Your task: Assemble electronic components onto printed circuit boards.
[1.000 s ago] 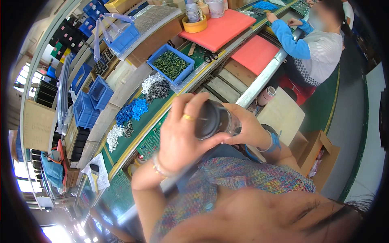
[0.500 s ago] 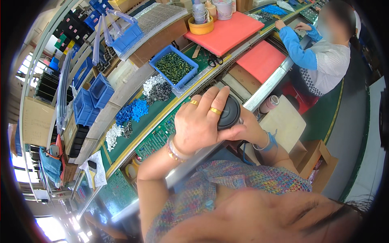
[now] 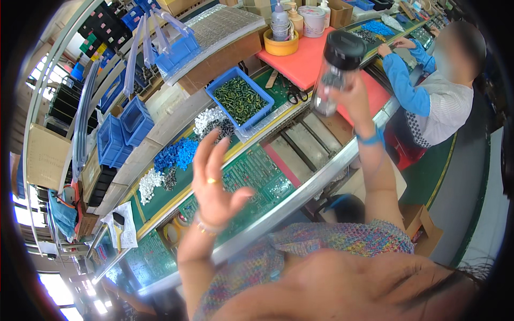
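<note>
My right hand (image 3: 353, 100) grips a clear bottle (image 3: 327, 80) with a black lid (image 3: 345, 50), held up over the red mat on the far side of the line. The lid sits on the bottle, which leans slightly. Raised with fingers spread, my left hand (image 3: 214, 187) holds nothing and hovers over the green circuit boards (image 3: 261, 174). Just beyond its fingertips are small piles of white parts (image 3: 208, 119), black parts (image 3: 222, 131) and blue connectors (image 3: 176, 154).
A blue bin (image 3: 269, 104) holds many small green parts. Scissors (image 3: 296, 95) lie near a red mat (image 3: 294, 67) bearing a yellow tub (image 3: 280, 45) with a pump bottle. At right a co-worker in blue sleeves (image 3: 401, 80) works by the line. A metal rail (image 3: 300, 197) borders my side.
My left hand has let go of the bottle's black lid and drawn back left, its fingers opening. My right hand has carried the bottle up and to the right, away from my body.
</note>
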Demonstrator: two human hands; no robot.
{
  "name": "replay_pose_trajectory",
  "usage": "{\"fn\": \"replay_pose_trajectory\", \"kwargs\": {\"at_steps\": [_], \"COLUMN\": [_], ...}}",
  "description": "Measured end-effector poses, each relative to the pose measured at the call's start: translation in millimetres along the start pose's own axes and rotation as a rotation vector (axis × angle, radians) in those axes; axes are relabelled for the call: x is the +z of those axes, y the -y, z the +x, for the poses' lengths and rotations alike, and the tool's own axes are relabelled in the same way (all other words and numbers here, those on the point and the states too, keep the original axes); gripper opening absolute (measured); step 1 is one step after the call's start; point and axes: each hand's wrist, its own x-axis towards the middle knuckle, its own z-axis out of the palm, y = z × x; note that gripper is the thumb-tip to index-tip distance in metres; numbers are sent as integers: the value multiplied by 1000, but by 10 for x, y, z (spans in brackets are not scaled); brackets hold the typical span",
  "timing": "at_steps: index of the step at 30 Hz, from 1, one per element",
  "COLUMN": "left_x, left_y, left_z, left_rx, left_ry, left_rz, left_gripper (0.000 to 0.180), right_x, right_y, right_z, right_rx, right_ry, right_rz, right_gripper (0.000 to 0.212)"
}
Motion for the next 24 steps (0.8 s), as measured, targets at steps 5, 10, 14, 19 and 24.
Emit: {"fn": "replay_pose_trajectory", "kwargs": {"at_steps": [5, 10, 14, 19, 24], "left_x": [-492, -987, -1000, -899, -702], "left_y": [574, 702, 545, 530, 613], "left_z": [-818, -1869, -2094, -2585, -2373], "left_rx": [-489, -922, -1348, -1213, -1199], "left_ry": [105, 271, 485, 433, 371], "left_rz": [336, 813, 905, 917, 703], "left_gripper": [47, 36, 49, 48, 44], "right_x": [-443, -697, -657, -868, -2022], "right_y": [-494, -1234, -1568, -1992, -1897], "right_z": [1321, 2331, 2611, 2949, 3537], "right_rx": [-318, -384, -206, -335, -206], "right_ry": [-215, -449, -554, -502, -277], "right_rz": [-182, -366, -568, -715, -828], "right_gripper": [56, 65, 68, 77, 81]}}
